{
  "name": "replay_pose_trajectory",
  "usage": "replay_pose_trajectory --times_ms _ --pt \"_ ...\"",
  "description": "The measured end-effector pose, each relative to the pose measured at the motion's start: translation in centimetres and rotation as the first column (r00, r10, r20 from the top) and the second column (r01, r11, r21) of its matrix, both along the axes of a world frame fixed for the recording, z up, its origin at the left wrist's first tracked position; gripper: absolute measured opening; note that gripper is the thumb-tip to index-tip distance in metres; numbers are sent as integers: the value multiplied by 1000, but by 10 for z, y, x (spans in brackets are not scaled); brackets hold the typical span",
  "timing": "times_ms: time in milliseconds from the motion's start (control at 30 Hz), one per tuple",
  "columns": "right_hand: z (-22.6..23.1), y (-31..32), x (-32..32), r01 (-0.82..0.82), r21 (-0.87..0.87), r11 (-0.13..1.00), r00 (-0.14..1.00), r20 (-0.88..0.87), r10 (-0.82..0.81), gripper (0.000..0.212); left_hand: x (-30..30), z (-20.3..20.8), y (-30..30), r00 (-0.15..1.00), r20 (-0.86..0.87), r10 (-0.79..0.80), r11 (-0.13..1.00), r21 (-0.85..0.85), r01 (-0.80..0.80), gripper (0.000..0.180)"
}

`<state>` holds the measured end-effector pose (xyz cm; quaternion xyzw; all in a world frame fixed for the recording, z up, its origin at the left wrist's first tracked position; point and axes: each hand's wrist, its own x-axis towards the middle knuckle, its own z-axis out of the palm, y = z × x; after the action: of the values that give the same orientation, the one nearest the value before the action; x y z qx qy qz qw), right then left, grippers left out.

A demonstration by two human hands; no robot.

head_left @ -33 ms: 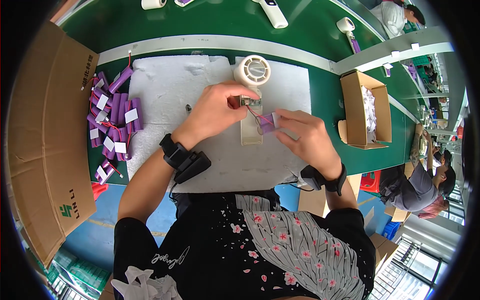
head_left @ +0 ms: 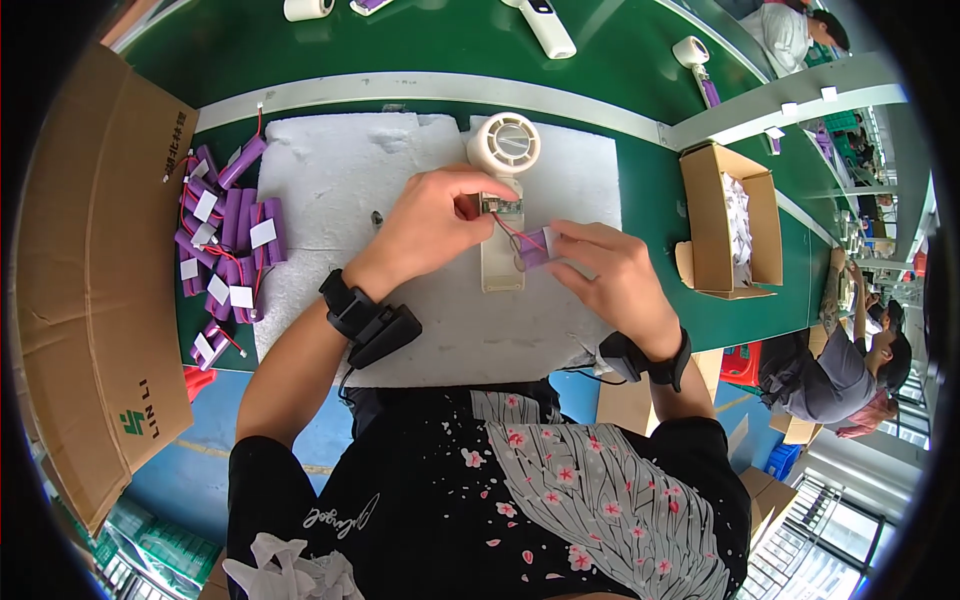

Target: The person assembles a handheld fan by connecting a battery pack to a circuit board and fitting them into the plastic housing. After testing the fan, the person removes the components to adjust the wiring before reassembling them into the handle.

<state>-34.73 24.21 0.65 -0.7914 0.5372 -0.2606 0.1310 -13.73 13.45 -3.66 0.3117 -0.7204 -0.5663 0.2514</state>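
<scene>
A white handheld fan (head_left: 504, 150) lies on the foam sheet, its round head at the far end and its handle (head_left: 502, 270) pointing toward me. The handle is uncovered, showing a small green circuit board (head_left: 508, 206) near the head. My left hand (head_left: 430, 218) is closed on the fan's upper handle, thumb and index finger at the board; its other fingertips are partly hidden. My right hand (head_left: 605, 270) pinches a purple battery (head_left: 535, 248) with a white pad, just over the handle's right edge. Red and dark wires (head_left: 508, 227) run from the battery to the board beneath my left fingers.
Several purple batteries (head_left: 236, 215) with wires are piled left, beside a tall cardboard box (head_left: 100, 280). An open carton (head_left: 704, 220) of white pieces stands right. White foam (head_left: 340, 190) covers the green bench (head_left: 730, 320). Further fans (head_left: 545, 30) lie beyond a rail. Co-workers sit at right.
</scene>
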Motion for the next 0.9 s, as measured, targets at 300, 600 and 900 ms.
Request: replay_pose_trajectory --times_ms 300,600,900 --pt "2 -5 -4 -63 -4 998 998 -24 63 14 0 4 -3 1000 19 -8 999 43 7 30" --pt "3 -2 4 -73 -23 997 991 -114 70 12 0 3 -1 1000 -2 4 999 37 -3 29" --pt "-7 -1 8 30 -55 998 991 -129 -37 14 -1 2 0 1000 -8 -5 1000 4 5 29"
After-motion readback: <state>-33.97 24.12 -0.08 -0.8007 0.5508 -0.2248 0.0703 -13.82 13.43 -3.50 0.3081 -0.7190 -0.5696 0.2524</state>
